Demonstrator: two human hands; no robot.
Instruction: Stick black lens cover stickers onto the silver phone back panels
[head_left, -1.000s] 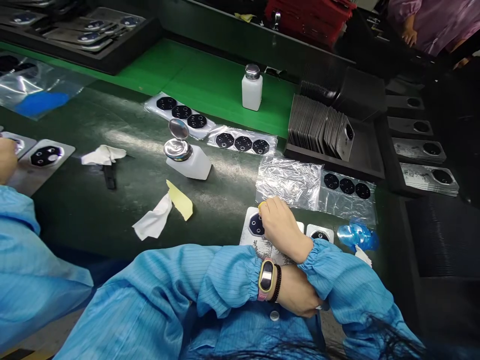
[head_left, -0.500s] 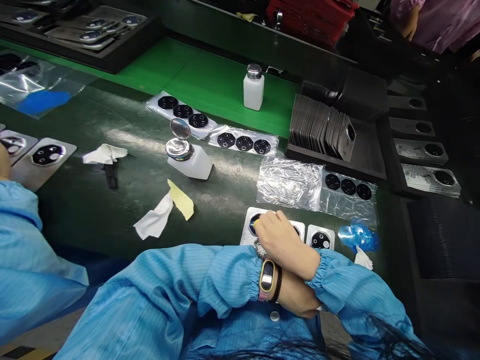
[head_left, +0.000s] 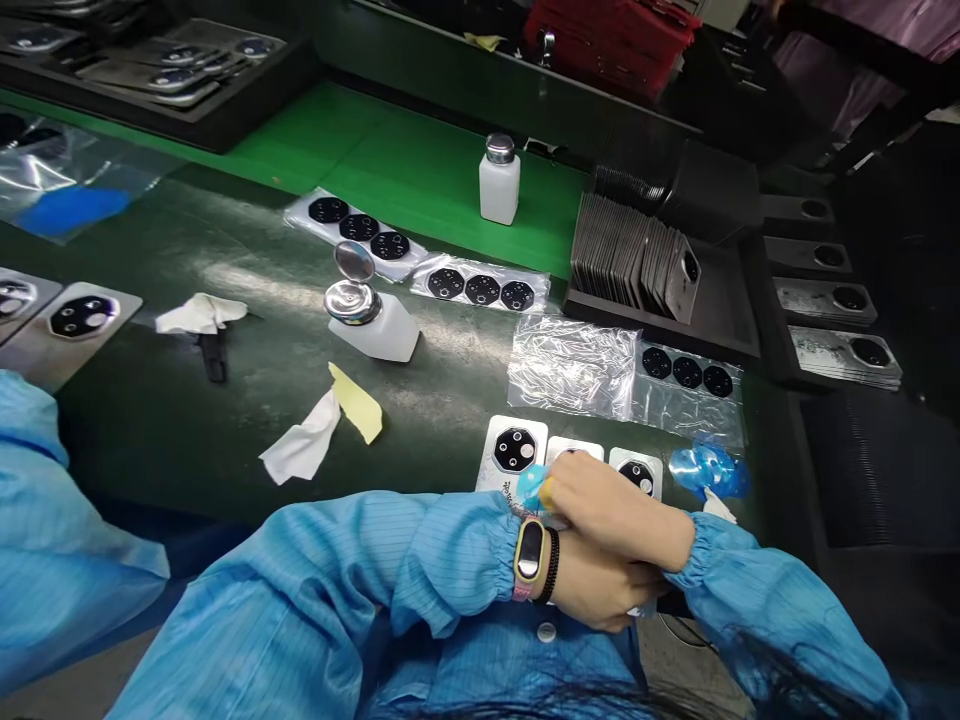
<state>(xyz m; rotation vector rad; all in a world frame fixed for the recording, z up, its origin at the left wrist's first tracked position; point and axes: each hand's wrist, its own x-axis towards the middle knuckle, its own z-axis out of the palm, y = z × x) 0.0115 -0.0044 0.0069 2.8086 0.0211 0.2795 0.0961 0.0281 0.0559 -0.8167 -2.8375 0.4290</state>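
Observation:
My right hand is closed in a pinch, with yellow at a fingertip, and holds a small piece of blue film above the left panel. That silvery panel bears a black eight-sided disc with round rings and handwriting below it. A middle panel is partly hidden by the right hand. The right-hand panel has a similar dark disc. My left hand, wearing a wristband, lies beneath the right hand with its fingers curled; a pale edge shows beside them, and what they hold is hidden.
An open-lidded bottle and white cloth are to the left. Film strips with black discs lie beyond. A tray of panels and crumpled blue film are rightward. Another person's sleeve is at left.
My right hand has moved right and slightly toward me from the left panel's disc. The disc is now uncovered, and blue film shows in the fingers. My left hand has barely moved.

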